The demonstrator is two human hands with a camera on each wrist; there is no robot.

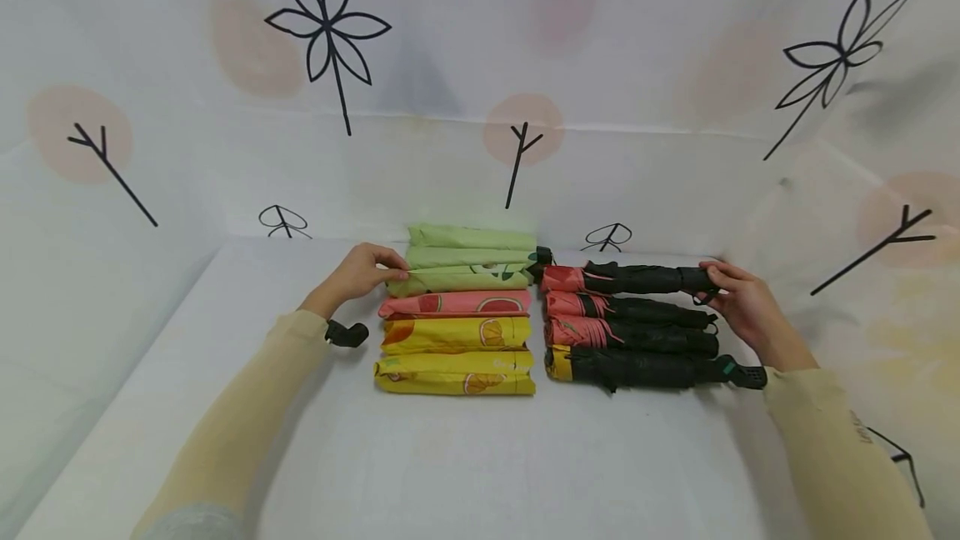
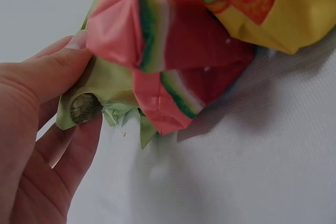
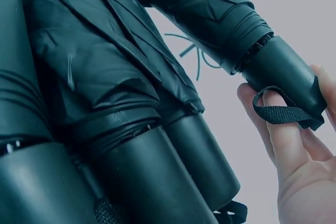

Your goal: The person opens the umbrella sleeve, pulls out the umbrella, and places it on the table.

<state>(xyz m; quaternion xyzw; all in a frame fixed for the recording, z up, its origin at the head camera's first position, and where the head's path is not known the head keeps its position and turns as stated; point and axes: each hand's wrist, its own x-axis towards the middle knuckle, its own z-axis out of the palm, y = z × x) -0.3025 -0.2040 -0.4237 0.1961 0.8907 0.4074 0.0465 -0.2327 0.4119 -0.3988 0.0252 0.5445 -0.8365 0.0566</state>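
My left hand (image 1: pixel 365 272) pinches the left end of a light green umbrella sleeve (image 1: pixel 465 277), nearest in a group of green sleeves. Seen from the left wrist, the thumb and fingers hold that green cloth (image 2: pixel 111 80) beside a pink watermelon-print sleeve (image 2: pixel 210 56). At the right, my right hand (image 1: pixel 750 307) holds the black handle end of a folded umbrella (image 1: pixel 637 279), the farthest in its column. In the right wrist view the fingers are around its handle (image 3: pixel 287 80), with a looped wrist strap (image 3: pixel 281 114) over one finger.
Below the green sleeves lie the pink sleeve (image 1: pixel 457 304) and yellow orange-print sleeves (image 1: pixel 453 373). Several folded black umbrellas with pink or yellow ends, such as the nearest umbrella (image 1: pixel 637 367), lie to the right. A white cloth wall (image 1: pixel 420 182) rises behind the white table (image 1: pixel 465 473).
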